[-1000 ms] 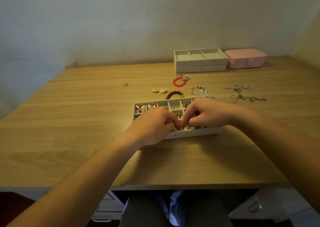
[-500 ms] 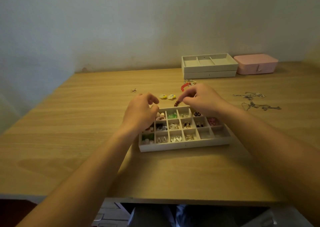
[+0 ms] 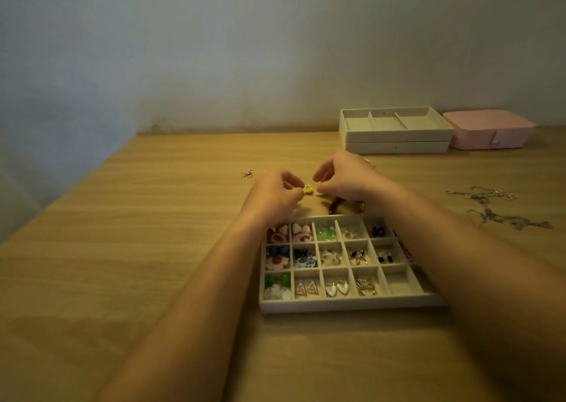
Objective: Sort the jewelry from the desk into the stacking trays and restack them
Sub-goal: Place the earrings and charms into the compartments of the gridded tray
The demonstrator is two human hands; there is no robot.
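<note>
on my feed both hands meet above the desk (image 3: 147,248), just past the far rim of the compartment tray (image 3: 337,306). the left hand (image 3: 275,196) has its fingers curled, thumb and forefinger clamped on a yellow earring (image 3: 308,189) held a little off the wood. the right hand (image 3: 346,178) sits just beside it, forefinger stretched out above and thumb low by a pale bit next to the yellow one; i cannot tell whether those fingers are closed on it or only near it.

the tray lies close to me, its long front wall roughly parallel to the near desk edge. most of its cells hold small pieces; the front-right cell shows its lining. my view of the tray's right wall is covered by the right forearm, which crosses that side. a dark red bead bracelet (image 3: 338,204) lies just behind the far rim, partly under the right wrist.

to the left of the tray, open wood runs out to the desk's left edge, with a small wire earring (image 3: 247,174) lying apart from the hands. on the right, silver chains (image 3: 490,208) are strewn between the forearm and the right edge of the view. at the back, against the wall, stacked trays (image 3: 395,146) stand with a pink box (image 3: 490,129) just beside them, well apart from the hands.
</note>
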